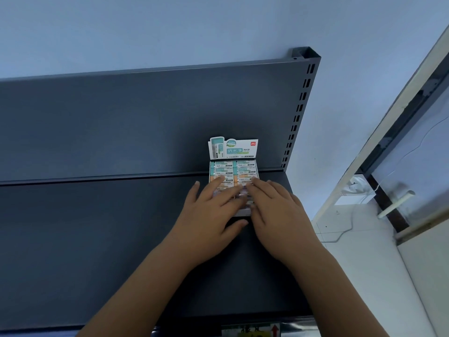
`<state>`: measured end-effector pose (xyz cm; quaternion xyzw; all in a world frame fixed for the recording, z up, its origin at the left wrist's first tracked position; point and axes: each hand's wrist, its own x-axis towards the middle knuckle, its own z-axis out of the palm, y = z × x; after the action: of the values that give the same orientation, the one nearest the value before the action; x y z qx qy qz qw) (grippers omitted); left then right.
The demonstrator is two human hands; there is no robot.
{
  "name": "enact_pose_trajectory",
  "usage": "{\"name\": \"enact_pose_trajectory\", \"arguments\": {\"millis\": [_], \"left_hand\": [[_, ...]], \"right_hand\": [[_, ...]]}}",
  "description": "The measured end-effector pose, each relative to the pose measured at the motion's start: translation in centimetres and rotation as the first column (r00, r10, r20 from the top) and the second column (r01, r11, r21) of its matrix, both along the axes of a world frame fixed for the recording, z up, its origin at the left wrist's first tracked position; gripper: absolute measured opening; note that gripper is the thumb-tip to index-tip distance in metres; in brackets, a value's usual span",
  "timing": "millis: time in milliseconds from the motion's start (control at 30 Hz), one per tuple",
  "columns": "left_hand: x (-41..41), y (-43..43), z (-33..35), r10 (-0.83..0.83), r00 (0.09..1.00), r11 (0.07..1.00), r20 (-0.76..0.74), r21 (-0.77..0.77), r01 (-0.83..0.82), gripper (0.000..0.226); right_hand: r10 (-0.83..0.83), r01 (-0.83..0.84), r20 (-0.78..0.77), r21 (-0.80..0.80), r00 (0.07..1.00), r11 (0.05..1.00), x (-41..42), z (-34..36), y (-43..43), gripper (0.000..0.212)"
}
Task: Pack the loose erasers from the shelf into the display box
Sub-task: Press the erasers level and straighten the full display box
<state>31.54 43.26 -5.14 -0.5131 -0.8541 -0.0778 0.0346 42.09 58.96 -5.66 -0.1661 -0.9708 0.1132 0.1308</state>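
Both hands flat, fingers straight, holding nothing: left hand [209, 215] and right hand [279, 210] side by side, pressing on the erasers [233, 167] in the display box [241, 213]. Box sits under the fingertips, long axis running straight away from the wrists, header card [233, 149] upright just beyond. Both hands equally near. Looks like final seating. Dark grey shelf [97, 227] under the palms, slotted upright [301, 105] beyond the right hand, pale wall [145, 27] behind

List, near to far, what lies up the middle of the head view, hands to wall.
left hand and right hand, level → erasers in the display box → its upright header card → shelf back panel → wall
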Motion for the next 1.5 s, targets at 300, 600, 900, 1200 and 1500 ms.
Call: {"name": "enact_pose_trajectory", "arguments": {"millis": [300,600,900,1200,1500], "left_hand": [[-0.6,0.1,-0.2,-0.106,0.993,0.985,0.046,0.144,0.098,0.044],[-1.2,-0.3,-1.1,-0.005,0.993,0.948,0.119,0.315,-0.033,0.057],[-4.4,-0.5,-2.8,0.157,0.924,0.976,0.349,0.085,-0.198,0.123],[-6.2,0.4,-3.2,0.144,0.935,0.988,0.324,0.013,-0.156,0.130],[-6.7,1.0,-2.7,0.054,0.888,0.990,0.457,0.093,-0.108,0.127]], "right_hand": [[0.039,-0.042,-0.071,-0.034,0.997,0.999,-0.1,-0.6,0.7,0.050],[0.057,-0.061,-0.033,-0.145,0.998,0.988,0.4,-0.6,0.9,0.058],[0.089,-0.049,0.098,-0.359,0.991,0.932,-0.5,-1.7,2.3,0.099],[0.137,-0.080,0.202,-0.267,0.970,0.960,-2.9,-1.6,4.3,0.129],[0.180,-0.136,0.221,-0.201,0.959,0.970,-4.1,-2.1,4.7,0.123]]}}
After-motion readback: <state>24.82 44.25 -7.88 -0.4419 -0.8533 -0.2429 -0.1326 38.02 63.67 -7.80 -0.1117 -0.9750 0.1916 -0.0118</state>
